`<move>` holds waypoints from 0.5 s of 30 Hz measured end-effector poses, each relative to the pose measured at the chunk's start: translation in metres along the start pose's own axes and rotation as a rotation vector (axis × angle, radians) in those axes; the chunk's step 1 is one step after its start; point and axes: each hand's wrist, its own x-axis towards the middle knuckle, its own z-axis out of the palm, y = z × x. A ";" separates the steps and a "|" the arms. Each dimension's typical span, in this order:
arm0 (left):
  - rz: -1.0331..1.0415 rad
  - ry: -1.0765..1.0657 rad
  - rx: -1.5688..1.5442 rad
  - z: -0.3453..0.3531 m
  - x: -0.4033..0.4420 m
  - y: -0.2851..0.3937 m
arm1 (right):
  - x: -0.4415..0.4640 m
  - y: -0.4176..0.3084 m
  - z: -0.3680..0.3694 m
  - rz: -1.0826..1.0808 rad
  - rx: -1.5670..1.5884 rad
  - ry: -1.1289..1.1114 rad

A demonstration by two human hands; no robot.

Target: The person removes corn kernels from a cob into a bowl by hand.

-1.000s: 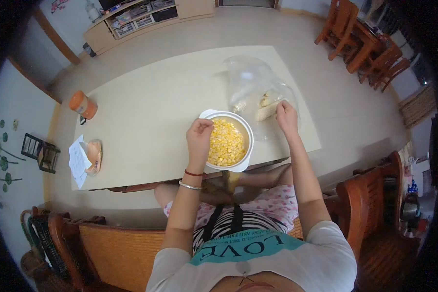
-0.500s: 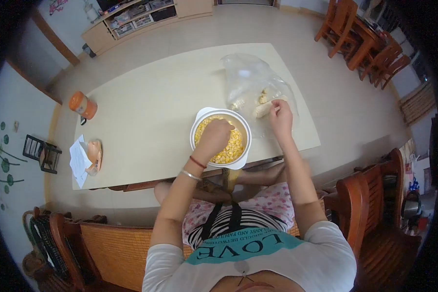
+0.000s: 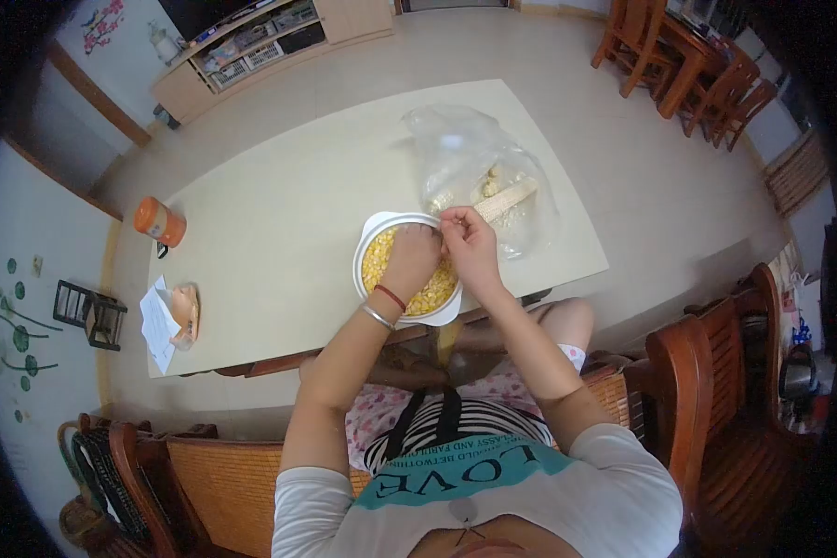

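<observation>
A white pot with two side handles holds many loose yellow corn kernels. My left hand is inside the pot, fingers curled together low over the kernels; what they grip is hidden. At the pot's upper right rim, my right hand has thumb and fingers pinched together close to the left hand. Anything between them is too small to make out. Just beyond the right hand, a stripped corn cob lies on a clear plastic bag, with small pale scraps around it.
The pot stands near the front edge of a pale table. At the left are an orange container, papers and an orange-and-clear package. Wooden chairs stand at the far right, and a TV cabinet at the back.
My right hand has let go of the corn cob on the bag and moved left to the pot's rim. My left hand stays in the pot.
</observation>
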 end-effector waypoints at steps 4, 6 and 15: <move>-0.079 0.014 0.012 -0.009 -0.010 0.005 | 0.001 0.011 -0.008 0.063 0.089 0.090; -0.090 0.035 0.001 -0.011 -0.012 0.000 | 0.001 0.010 -0.018 0.107 0.151 0.151; 0.029 -0.015 0.097 -0.003 -0.011 -0.015 | -0.006 0.009 -0.049 0.148 0.230 0.303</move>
